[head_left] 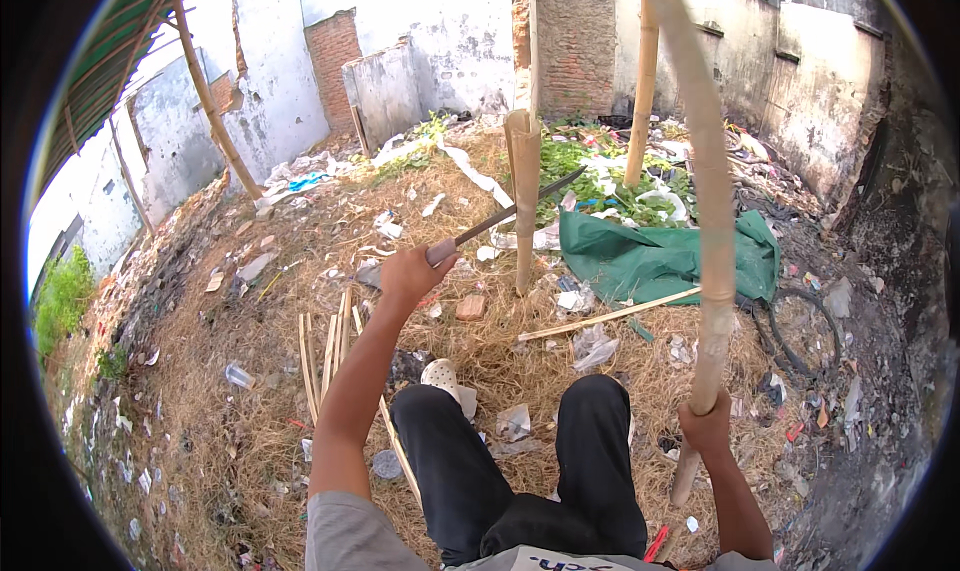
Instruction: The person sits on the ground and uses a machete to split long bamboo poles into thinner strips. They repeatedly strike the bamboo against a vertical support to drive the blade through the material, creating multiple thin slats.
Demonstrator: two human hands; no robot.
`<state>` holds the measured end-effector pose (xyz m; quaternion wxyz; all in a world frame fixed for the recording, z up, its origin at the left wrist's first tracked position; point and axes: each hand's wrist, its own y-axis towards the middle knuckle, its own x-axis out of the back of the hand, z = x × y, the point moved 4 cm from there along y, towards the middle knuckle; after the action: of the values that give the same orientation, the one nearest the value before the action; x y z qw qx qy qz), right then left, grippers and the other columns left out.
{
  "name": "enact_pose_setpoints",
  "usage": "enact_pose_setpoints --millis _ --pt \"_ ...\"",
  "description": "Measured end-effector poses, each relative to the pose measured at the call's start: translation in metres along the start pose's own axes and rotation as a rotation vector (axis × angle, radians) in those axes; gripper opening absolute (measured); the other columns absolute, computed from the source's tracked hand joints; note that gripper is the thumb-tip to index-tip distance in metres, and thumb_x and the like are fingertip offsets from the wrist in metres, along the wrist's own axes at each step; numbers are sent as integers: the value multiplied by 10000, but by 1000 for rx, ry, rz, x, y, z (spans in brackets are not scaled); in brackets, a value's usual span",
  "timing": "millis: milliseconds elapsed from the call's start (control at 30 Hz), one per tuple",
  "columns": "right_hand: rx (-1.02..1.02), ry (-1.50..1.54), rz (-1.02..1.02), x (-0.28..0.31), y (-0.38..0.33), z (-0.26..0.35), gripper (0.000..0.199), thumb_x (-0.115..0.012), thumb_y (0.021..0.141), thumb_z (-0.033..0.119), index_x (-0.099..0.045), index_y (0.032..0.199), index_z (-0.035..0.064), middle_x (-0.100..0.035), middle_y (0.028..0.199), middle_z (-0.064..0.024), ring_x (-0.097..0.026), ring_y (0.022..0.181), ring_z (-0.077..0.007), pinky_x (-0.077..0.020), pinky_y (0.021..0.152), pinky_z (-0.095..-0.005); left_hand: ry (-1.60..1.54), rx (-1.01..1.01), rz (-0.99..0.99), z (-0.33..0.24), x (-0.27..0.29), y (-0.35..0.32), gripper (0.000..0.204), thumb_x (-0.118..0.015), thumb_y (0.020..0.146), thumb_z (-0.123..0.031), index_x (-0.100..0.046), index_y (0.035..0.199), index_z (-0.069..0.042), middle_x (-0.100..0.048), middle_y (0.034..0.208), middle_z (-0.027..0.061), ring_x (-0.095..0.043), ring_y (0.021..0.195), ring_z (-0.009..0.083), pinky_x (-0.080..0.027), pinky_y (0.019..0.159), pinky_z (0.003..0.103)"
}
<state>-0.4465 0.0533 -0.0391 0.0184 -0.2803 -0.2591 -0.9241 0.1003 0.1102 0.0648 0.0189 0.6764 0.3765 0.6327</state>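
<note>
There are two hands (408,274), one knife (482,227), one held bamboo pole (714,271), one split bamboo stake (525,206), one green tarpaulin (670,259), one visible white shoe (440,374), at least four strips (329,349) leftward, and one strip near the tarpaulin (610,315).

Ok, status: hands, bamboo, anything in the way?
Left hand grips knife; right hand grips long bamboo pole. Knife crosses upright bamboo piece in view, contact unclear. Green sheet on ground, ahead right.
</note>
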Motion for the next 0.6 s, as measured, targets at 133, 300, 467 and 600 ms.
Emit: enact_pose_setpoints --millis 133,300,467,600 --pt "-522 30 471 -15 -39 -45 307 -720 710 106 -599 939 -59 -624 676 -99 -624 521 -190 -507 495 -341 66 -102 107 -10 12 2 632 -631 787 -686 -700 773 -58 -671 644 157 -684 639 357 -555 637 469" --pt "-457 213 226 89 -4 69 216 -659 722 33 -569 903 -43 -597 659 -91 -617 511 -168 -491 457 -319 66 -85 36 -2 25 -4 615 -653 769 -688 -711 781 -76 -670 640 146 -686 629 342 -556 620 455" --pt "-175 654 -364 116 26 104 205 -591 728 -33 -475 897 -25 -561 708 -86 -611 519 -188 -502 467 -320 35 -107 6 -1 20 -6 599 -656 775 -677 -691 744 -80 -661 620 136 -678 603 332 -548 591 458" --pt "-191 385 -183 34 1 7 269 -651 737 42 -528 966 -28 -598 755 -103 -618 547 -190 -528 539 -342 42 -125 -16 -12 18 1 584 -662 781 -661 -700 741 -80 -663 624 141 -675 597 341 -550 589 455"
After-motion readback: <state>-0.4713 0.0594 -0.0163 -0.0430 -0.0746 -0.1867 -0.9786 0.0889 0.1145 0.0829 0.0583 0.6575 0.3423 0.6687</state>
